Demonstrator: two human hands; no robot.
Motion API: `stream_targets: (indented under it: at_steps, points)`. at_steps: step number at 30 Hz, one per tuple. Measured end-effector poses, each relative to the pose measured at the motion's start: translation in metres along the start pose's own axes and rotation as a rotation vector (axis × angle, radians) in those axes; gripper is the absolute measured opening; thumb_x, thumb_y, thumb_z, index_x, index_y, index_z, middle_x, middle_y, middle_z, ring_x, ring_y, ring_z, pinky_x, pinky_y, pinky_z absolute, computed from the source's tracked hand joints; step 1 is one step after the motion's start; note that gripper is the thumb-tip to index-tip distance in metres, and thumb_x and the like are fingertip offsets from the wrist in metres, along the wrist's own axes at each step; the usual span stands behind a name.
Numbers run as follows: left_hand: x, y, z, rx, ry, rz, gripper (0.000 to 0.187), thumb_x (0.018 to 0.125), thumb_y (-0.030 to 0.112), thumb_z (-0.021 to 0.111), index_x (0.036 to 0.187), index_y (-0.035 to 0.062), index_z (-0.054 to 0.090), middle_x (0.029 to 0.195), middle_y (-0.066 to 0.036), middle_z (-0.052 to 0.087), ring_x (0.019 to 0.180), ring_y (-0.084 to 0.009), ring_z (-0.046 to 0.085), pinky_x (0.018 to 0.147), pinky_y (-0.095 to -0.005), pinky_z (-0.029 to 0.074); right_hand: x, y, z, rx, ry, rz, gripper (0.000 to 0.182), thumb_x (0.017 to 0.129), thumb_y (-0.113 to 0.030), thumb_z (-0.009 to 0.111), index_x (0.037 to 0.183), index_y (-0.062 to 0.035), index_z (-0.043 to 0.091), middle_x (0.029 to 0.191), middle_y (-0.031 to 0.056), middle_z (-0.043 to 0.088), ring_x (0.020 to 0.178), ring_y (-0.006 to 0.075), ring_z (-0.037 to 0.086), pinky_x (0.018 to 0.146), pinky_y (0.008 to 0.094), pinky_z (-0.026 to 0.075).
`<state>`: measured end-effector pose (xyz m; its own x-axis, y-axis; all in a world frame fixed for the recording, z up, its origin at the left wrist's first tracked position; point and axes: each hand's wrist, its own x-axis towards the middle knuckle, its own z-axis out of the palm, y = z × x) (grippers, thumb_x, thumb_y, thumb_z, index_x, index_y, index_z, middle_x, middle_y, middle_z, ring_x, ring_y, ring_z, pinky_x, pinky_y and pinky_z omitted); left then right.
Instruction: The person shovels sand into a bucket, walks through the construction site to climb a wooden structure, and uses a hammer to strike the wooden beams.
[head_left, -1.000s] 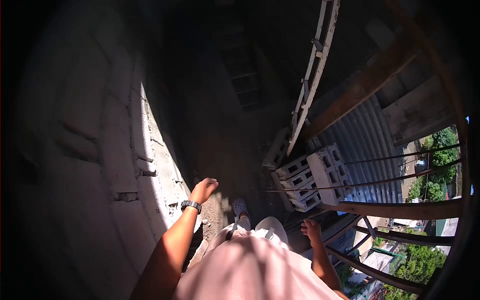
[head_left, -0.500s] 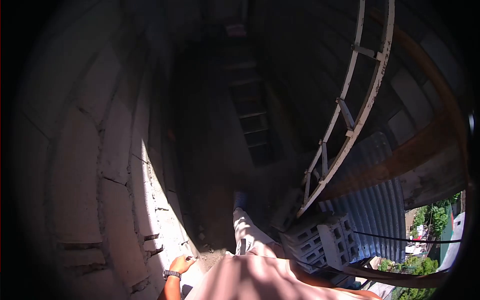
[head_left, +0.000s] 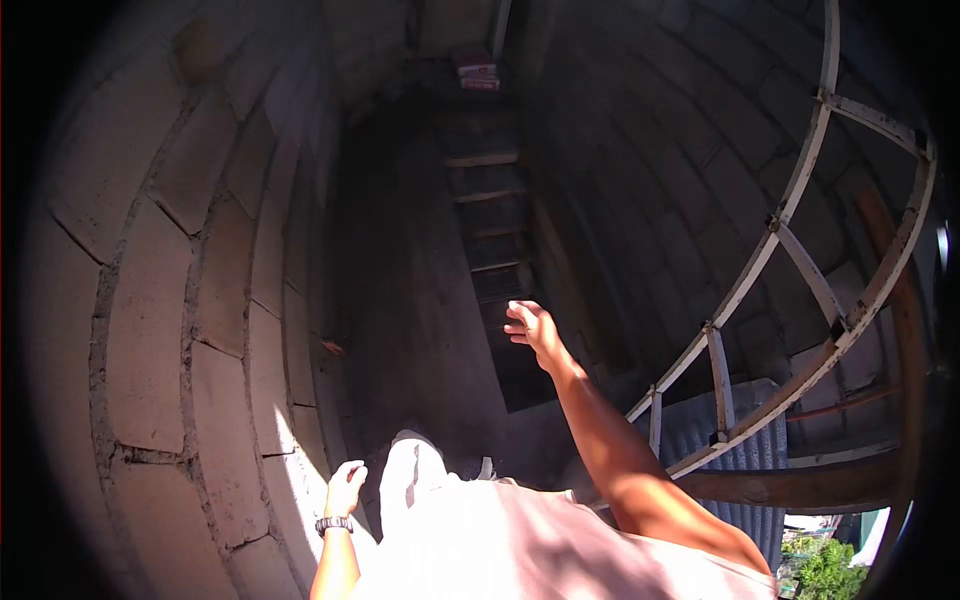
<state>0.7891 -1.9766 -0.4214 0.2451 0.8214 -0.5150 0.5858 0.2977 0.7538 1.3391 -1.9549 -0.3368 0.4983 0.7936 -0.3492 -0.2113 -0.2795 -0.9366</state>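
My left hand, with a dark watch at its wrist, is beside the sunlit part of the block wall. Its fingers are loosely bent and hold nothing. Stretched out ahead of my body, my right hand hangs in the air with its fingers a little apart and nothing in them. In this view it overlaps the ladder-like wooden frame in the shade. One trouser leg reaches forward below my shirt.
To the right, a pale metal ladder-like frame slants upward, crossing in front of corrugated sheet. A wooden beam runs low there. Block walls flank the narrow dark passage. Red-and-white packages lie at its far end.
My right arm has come into view and reaches forward. My left hand is a little higher in view. I have moved forward, and the hollow blocks at the right are out of sight.
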Motion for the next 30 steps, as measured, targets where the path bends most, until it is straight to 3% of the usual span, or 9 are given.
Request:
stream_targets:
  at_steps: [5,9,11,13,17,21,23,27,30]
  points:
    - [0.149,0.063,-0.034,0.453,-0.26,-0.059,0.05,0.091,0.041,0.075,0.129,0.0076,0.069,0.123,-0.016,0.074,0.116,-0.0278,0.07,0.103,-0.0389,0.052,0.132,-0.039,0.034,-0.235,-0.065,-0.063,0.046,0.099,-0.04,0.065,0.13,-0.0046,0.066,0.118,0.0102,0.071,0.095,0.022,0.072,0.084,0.0353,0.056]
    - [0.288,0.078,-0.097,0.496,-0.208,-0.183,0.051,0.092,0.046,0.071,0.124,0.0065,0.071,0.121,-0.016,0.075,0.117,-0.0312,0.069,0.102,-0.0401,0.052,0.214,0.141,-0.02,-0.494,0.024,0.063,0.035,0.097,-0.035,0.072,0.117,-0.0064,0.07,0.098,0.0038,0.071,0.082,0.0144,0.068,0.065,0.0313,0.054]
    - [0.367,0.07,-0.129,0.525,-0.263,-0.305,0.05,0.093,0.046,0.069,0.122,0.0059,0.072,0.119,-0.015,0.075,0.116,-0.0321,0.069,0.099,-0.0415,0.053,0.181,0.172,-0.046,-0.724,0.046,0.67,0.034,0.098,-0.041,0.068,0.111,-0.0105,0.071,0.085,0.0013,0.066,0.065,0.0165,0.061,0.057,0.0348,0.052]
    - [0.436,0.099,-0.16,0.583,-0.293,-0.182,0.051,0.093,0.047,0.069,0.123,0.0061,0.071,0.117,-0.016,0.075,0.114,-0.032,0.07,0.097,-0.0427,0.053,0.149,0.17,-0.045,-0.717,0.126,1.021,0.038,0.1,-0.043,0.061,0.11,-0.007,0.072,0.091,0.0122,0.072,0.075,0.026,0.069,0.065,0.0441,0.057]
    - [0.584,0.144,-0.193,0.314,-0.23,0.093,0.053,0.094,0.048,0.068,0.126,0.0066,0.068,0.113,-0.017,0.075,0.112,-0.0317,0.071,0.097,-0.0423,0.053,0.157,0.164,-0.025,-0.419,0.198,0.994,0.036,0.1,-0.041,0.06,0.113,-0.0081,0.07,0.091,0.01,0.071,0.07,0.0244,0.067,0.064,0.0438,0.055]
    - [0.674,0.308,-0.189,0.466,-0.256,0.175,0.048,0.098,0.046,0.064,0.128,0.0086,0.068,0.123,-0.015,0.073,0.116,-0.0315,0.069,0.099,-0.0418,0.052,0.234,0.237,-0.013,-0.1,0.146,0.942,0.037,0.1,-0.041,0.06,0.115,-0.0091,0.07,0.097,0.0075,0.073,0.075,0.0251,0.07,0.069,0.0438,0.056]
    - [0.743,0.325,-0.189,0.542,-0.286,0.473,0.047,0.1,0.045,0.062,0.13,0.0093,0.067,0.13,-0.014,0.07,0.12,-0.0313,0.066,0.101,-0.0415,0.051,0.321,0.175,0.036,-0.197,0.112,0.971,0.036,0.1,-0.04,0.061,0.118,-0.0101,0.07,0.101,0.0071,0.074,0.078,0.0246,0.07,0.071,0.0443,0.056]
    - [0.867,0.418,-0.212,0.783,-0.378,0.167,0.049,0.101,0.047,0.06,0.131,0.0094,0.067,0.135,-0.011,0.068,0.124,-0.0307,0.064,0.103,-0.041,0.05,0.545,0.088,0.106,-0.152,0.14,0.843,0.032,0.099,-0.041,0.063,0.116,-0.0138,0.068,0.099,0.0038,0.071,0.077,0.0194,0.066,0.07,0.0427,0.053]
    - [0.975,0.418,-0.25,1.108,-0.494,0.489,0.042,0.101,0.035,0.061,0.135,0.0122,0.067,0.139,-0.015,0.064,0.127,-0.0308,0.061,0.107,-0.0448,0.048,0.711,0.018,0.14,-0.181,0.157,0.723,0.038,0.103,-0.042,0.053,0.125,-0.0131,0.067,0.108,0.0048,0.073,0.092,0.0221,0.068,0.082,0.044,0.053]
